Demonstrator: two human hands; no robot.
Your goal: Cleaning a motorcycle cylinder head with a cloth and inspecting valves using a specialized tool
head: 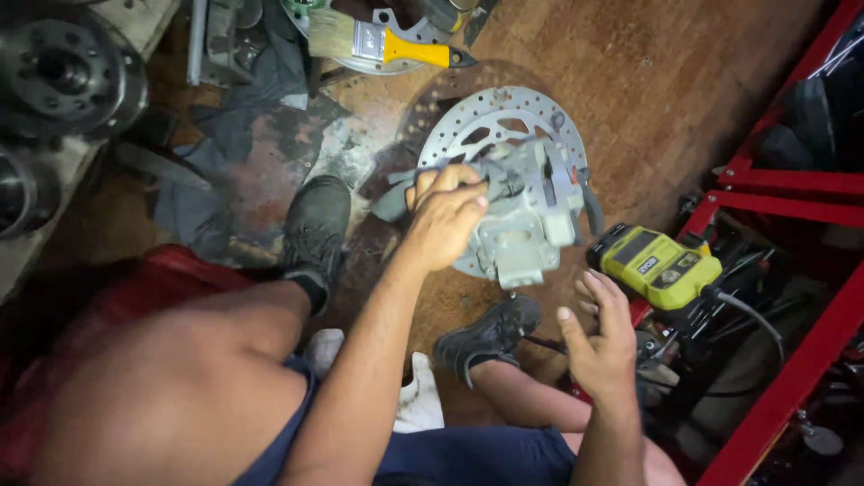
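Observation:
A drilled metal brake disc [504,112] lies flat on the brown floor, and a grey brake caliper [526,216] sits on it. My left hand [445,216] is over the caliper's left side. Its fingers are pinched on a small dark piece [479,185] at the caliper's top, and I cannot tell what that piece is. My right hand [601,337] hovers open with fingers spread, holding nothing. It is just below and left of a yellow-green power tool [657,265] that rests by the red frame.
My two dark shoes [315,225] [486,335] flank the disc. A paint brush with a yellow handle [387,45] lies at the top, with dark rags [243,135] to its left. Heavy metal hubs [63,67] sit top left. A red steel frame [783,184] with cables stands on the right.

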